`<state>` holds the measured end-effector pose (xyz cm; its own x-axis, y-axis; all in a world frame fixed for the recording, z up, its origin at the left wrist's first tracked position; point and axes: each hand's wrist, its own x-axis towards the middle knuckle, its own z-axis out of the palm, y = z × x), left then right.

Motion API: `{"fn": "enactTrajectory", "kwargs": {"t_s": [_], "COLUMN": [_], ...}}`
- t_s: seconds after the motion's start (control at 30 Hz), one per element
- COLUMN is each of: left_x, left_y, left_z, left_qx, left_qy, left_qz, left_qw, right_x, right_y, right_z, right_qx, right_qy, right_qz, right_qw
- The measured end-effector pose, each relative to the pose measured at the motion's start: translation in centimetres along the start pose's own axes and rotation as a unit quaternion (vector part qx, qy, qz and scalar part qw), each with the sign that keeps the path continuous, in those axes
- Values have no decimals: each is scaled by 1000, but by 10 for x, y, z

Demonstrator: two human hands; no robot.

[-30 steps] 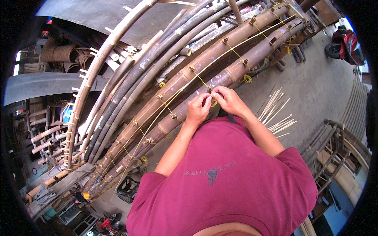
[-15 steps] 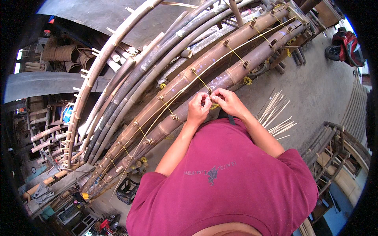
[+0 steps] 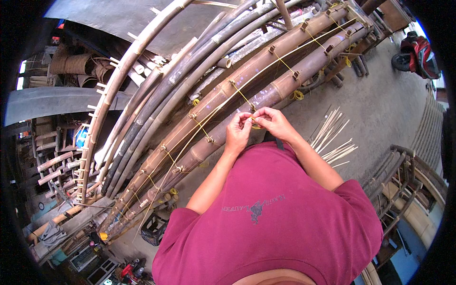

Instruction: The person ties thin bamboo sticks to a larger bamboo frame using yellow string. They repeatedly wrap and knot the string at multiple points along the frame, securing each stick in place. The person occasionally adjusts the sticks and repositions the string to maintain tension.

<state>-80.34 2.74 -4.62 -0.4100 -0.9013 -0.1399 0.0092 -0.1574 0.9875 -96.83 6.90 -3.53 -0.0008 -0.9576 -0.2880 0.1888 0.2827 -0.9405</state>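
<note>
grey concrete floor (image 3: 375, 107) spreads along the right of our workshop, a red motorcycle (image 3: 418, 54) parked near its far end. over on our left, the nearer bamboo pole (image 3: 280, 88) and the farther bamboo pole (image 3: 247, 72) lie side by side, yellow cord (image 3: 242, 96) strung between them and reaching our fingers beside a dark peg (image 3: 253, 108) on the nearer one. compared with a second ago, our pinched fingertips have slid slightly leftward, while both poles look unmoved; we judge that the cord at this peg is still being worked. our left hand (image 3: 239, 130) and right hand (image 3: 275, 124) nearly meet, each with thumb and fingers closed, seemingly on the cord. we cannot make out any knot: our fingers cover that spot. our maroon shirt (image 3: 266, 204) blocks the ground below, and the dark rim cuts off the room's edges.
</note>
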Motion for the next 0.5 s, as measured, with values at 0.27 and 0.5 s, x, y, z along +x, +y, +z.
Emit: {"fn": "enactTrajectory", "kwargs": {"t_s": [0.27, 0.5], "left_x": [-2, -5], "left_y": [0, -3], "left_z": [1, -4], "left_qx": [-15, 26], "left_qy": [31, -9], "left_qz": [22, -74], "left_qw": [999, 997], "right_x": [-4, -1], "right_y": [-7, 16], "right_z": [8, 2], "right_qx": [-177, -193], "right_qy": [40, 71], "right_qz": [-52, -135], "right_qw": [982, 969]}}
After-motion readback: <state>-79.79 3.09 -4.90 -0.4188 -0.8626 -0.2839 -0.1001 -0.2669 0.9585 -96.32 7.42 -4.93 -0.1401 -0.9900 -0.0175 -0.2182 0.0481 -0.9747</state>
